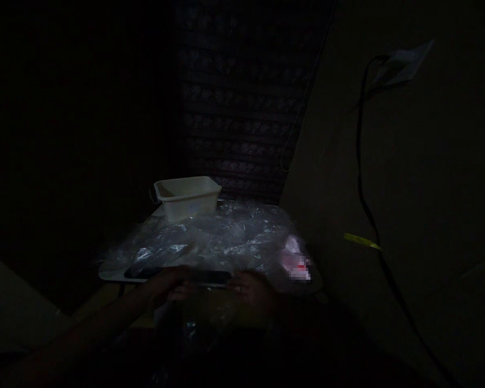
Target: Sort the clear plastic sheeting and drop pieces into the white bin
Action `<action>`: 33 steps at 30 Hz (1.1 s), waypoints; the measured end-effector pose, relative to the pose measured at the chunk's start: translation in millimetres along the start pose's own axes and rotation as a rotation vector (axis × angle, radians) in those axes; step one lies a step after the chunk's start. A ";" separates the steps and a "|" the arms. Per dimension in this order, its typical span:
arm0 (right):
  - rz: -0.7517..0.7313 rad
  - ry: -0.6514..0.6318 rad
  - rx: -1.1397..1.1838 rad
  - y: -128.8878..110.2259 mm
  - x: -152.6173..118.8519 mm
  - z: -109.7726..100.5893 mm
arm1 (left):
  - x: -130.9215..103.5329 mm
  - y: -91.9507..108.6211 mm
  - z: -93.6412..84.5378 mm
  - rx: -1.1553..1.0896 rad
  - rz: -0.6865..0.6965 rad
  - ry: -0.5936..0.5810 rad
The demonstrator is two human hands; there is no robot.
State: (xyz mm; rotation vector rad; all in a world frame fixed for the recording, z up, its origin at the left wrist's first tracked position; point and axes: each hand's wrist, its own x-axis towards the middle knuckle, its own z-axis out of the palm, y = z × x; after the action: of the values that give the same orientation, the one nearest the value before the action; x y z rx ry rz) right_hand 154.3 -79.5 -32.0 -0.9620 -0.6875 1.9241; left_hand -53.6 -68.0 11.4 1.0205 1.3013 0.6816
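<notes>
The view is very dark. My left hand (173,283) and my right hand (253,288) are at the near edge of a table. Between them is a dark flat slab (210,277) with a thin pale lower edge; its kind is too dim to make out. The fingers of each hand close on one end of it. Crumpled clear plastic bags (242,237) lie spread just beyond my hands. Another dark flat piece (143,274) lies at the table edge, left of my left hand. Some clear plastic (192,326) shows faintly below the slab.
A cream plastic tub (192,207) stands at the table's far left. On the right side lies a pink and white item (295,261), partly blurred out. A black cable (359,161) with a yellow tag (361,241) hangs along the right wall. A patterned blind (242,102) covers the back.
</notes>
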 end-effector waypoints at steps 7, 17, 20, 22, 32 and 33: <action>-0.102 0.004 -0.146 -12.9 3.8 21.8 | 14.0 4.0 11.8 -0.242 -0.015 -0.193; -0.438 0.159 -0.464 -75.2 18.3 46.5 | 28.4 55.7 28.8 0.003 0.507 -0.018; -0.517 0.164 -0.451 -87.7 28.2 43.5 | 36.8 64.7 29.7 0.014 0.607 0.044; -0.451 0.172 -0.430 -89.3 37.6 38.1 | 46.6 62.1 29.3 -0.019 0.571 0.067; -0.378 0.334 -0.600 -78.1 71.2 18.2 | 77.8 36.1 27.7 -0.134 0.367 0.157; -0.403 0.336 -0.611 -77.8 72.7 15.8 | 79.0 35.4 27.4 -0.135 0.362 0.158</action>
State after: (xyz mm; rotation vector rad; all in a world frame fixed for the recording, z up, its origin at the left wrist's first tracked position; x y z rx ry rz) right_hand 151.4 19.9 9.3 -1.3529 -1.1930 1.1742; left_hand -8.0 10.3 6.8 1.1193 1.1967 1.1294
